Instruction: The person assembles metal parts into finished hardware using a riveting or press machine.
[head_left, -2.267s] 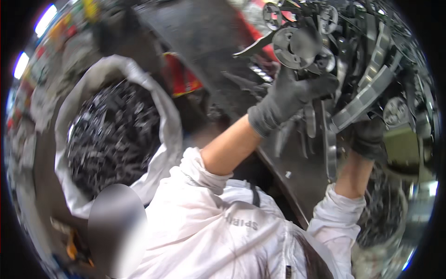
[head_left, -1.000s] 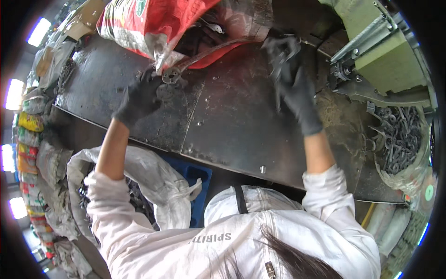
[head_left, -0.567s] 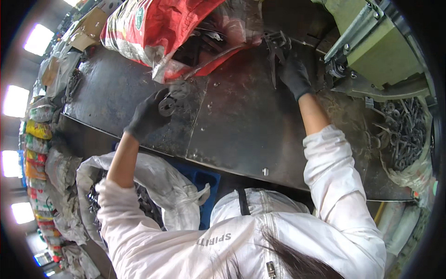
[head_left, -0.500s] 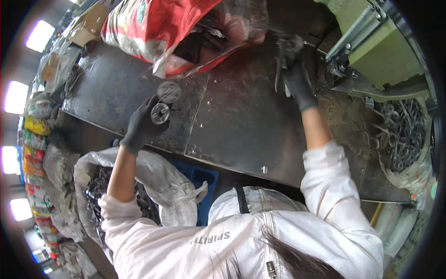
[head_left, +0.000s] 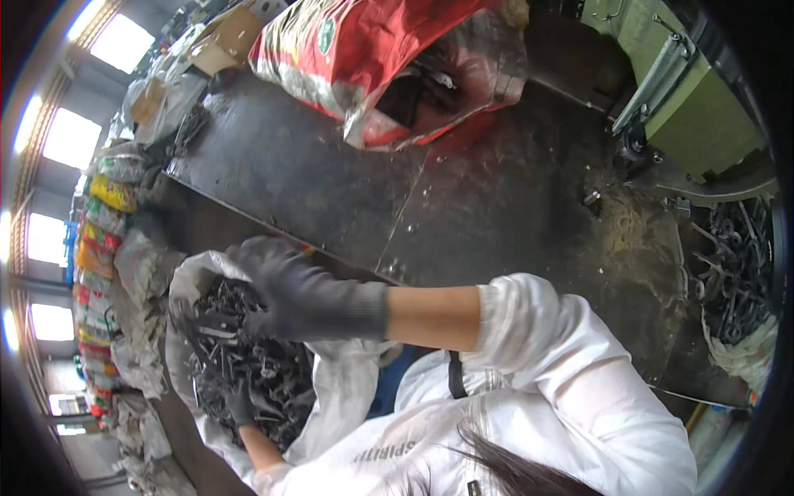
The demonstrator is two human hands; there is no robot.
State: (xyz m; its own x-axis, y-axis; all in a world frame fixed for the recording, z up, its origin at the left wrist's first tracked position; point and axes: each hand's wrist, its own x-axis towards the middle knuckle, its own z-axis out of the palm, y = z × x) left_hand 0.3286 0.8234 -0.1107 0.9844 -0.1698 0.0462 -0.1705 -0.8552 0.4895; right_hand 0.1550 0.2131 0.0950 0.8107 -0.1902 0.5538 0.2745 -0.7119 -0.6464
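Note:
A white woven sack (head_left: 335,384) stands below the table's near edge on the left. It is filled with dark metal parts (head_left: 273,372), thin and branching in shape. My right arm reaches across my body, and my right hand (head_left: 310,293), in a dark grey glove, hovers over the sack's opening. Its fingers are smeared and partly turned from sight. Down among the parts lies my left hand (head_left: 241,407), gloved as well. Its fingertips blend into the dark pieces, so whether it grips any is hidden.
A red and white bag (head_left: 364,70) with dark pieces inside lies on the dark metal table (head_left: 480,231). Green machinery (head_left: 703,107) stands at the far right, above another sack of metal parts (head_left: 732,281). Several filled bags (head_left: 99,248) line the left side.
My right hand has swung from the far right of the table to the sack. My left hand has dropped into the sack; the round clear-looking pieces it held are out of sight.

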